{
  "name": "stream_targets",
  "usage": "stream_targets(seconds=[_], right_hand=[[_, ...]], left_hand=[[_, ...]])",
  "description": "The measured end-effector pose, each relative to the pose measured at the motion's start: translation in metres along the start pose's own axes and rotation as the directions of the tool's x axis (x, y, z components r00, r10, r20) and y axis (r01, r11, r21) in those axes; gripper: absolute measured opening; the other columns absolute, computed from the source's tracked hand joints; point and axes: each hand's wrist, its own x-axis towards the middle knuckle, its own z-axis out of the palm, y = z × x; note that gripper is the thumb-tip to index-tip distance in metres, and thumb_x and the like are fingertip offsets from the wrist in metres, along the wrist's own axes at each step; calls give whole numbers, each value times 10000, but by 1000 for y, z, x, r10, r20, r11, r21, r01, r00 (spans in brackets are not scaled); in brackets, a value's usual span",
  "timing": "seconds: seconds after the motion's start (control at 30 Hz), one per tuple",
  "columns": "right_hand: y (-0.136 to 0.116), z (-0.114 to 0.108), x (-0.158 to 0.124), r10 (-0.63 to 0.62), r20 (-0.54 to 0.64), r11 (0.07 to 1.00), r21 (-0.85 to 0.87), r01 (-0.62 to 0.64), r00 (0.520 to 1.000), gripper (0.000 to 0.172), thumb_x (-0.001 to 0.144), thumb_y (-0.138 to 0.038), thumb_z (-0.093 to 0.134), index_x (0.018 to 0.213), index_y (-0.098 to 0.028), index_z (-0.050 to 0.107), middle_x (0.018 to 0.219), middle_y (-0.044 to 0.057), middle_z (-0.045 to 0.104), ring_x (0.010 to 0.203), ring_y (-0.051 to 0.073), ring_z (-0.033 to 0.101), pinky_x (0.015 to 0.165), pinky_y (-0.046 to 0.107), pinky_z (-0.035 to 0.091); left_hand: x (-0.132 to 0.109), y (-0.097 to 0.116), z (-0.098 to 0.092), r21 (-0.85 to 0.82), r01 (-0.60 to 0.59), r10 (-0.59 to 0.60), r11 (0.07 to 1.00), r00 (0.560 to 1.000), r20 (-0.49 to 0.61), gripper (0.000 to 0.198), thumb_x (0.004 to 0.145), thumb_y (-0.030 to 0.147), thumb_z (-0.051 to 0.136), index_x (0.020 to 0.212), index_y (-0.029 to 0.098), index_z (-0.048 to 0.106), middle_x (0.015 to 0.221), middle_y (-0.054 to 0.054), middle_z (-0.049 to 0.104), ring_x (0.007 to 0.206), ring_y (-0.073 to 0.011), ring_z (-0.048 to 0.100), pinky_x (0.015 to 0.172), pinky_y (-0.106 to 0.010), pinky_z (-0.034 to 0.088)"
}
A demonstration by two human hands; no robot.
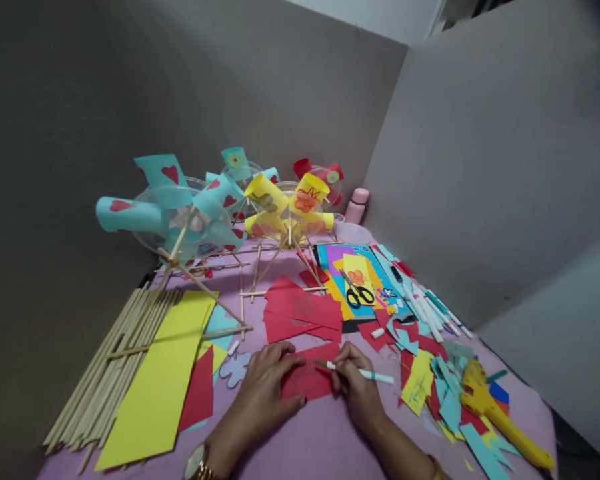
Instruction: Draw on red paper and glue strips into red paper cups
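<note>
A red paper piece with a faint drawing lies on the table between my hands. My left hand rests on its left edge, fingers and thumb apart, pressing it flat. Gripped in my right hand is a white felt-tip pen with a green tip, which points at the paper's upper part. Just beyond lies an overlapping group of red paper pieces, some with faint drawings. A lilac flower-shaped cutout sits left of my left hand.
Pinwheels with blue and yellow blades stand behind on stick frames. Wooden sticks and yellow sheets lie left. Black scissors, several pens, paper scraps and a yellow glue gun lie right. A pink bottle stands behind.
</note>
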Motion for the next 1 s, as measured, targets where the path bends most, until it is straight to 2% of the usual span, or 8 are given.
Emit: stream_targets(seconds=[0.1, 0.17, 0.33, 0.5, 0.73, 1.0], right_hand=[[-4, 5, -8, -23, -82, 1000, -4, 23, 996, 106, 735, -240, 411, 641, -243, 363, 395, -128, 334, 372, 86, 237, 387, 188, 222], [-4, 11, -15, -43, -98, 998, -42, 39, 994, 112, 752, -233, 414, 649, -243, 370, 417, -125, 341, 389, 90, 256, 400, 192, 244], [8, 18, -28, -125, -18, 971, -209, 119, 992, 112, 678, -233, 570, 597, -203, 497, 492, -82, 457, 485, 104, 394, 482, 217, 313], [15, 14, -27, -151, 27, 946, -287, 152, 988, 122, 702, -258, 542, 605, -209, 486, 480, -87, 406, 463, 108, 365, 452, 222, 282], [9, 13, -26, -137, 46, 907, -395, 144, 990, 120, 713, -285, 468, 609, -226, 461, 477, -86, 352, 447, 118, 340, 425, 230, 268], [15, 10, -26, -113, 95, 865, -480, 145, 989, 106, 732, -259, 448, 639, -221, 479, 489, -64, 440, 444, 131, 434, 445, 229, 311]], left_hand=[[1, -1, 1, 6, -19, 20, 1000, 1000, -24, 480, 640, 150, 688, 1107, 248, 629, 1230, -60, 532, 1146, -290, 466, 966, -466, 379], [1, -1, 1, 7, -33, 33, 999, 999, -40, 478, 640, 161, 695, 1105, 249, 628, 1217, -56, 537, 1135, -285, 472, 962, -462, 382], [-2, -2, 1, 7, -67, 67, 998, 996, -62, 471, 668, 159, 678, 1120, 278, 614, 1219, -39, 544, 1153, -267, 469, 971, -444, 377], [-4, -3, 0, -3, -70, 70, 998, 996, -54, 480, 672, 189, 696, 1131, 294, 607, 1243, -42, 538, 1175, -273, 460, 979, -450, 374], [-4, -1, -1, -47, -12, 12, 999, 1000, 1, 521, 655, 147, 701, 1146, 293, 602, 1266, -46, 525, 1195, -275, 441, 994, -457, 363], [-3, -2, 0, -39, -18, 18, 999, 1000, -12, 496, 675, 174, 709, 1141, 311, 607, 1254, -33, 539, 1187, -281, 455, 979, -464, 391]])
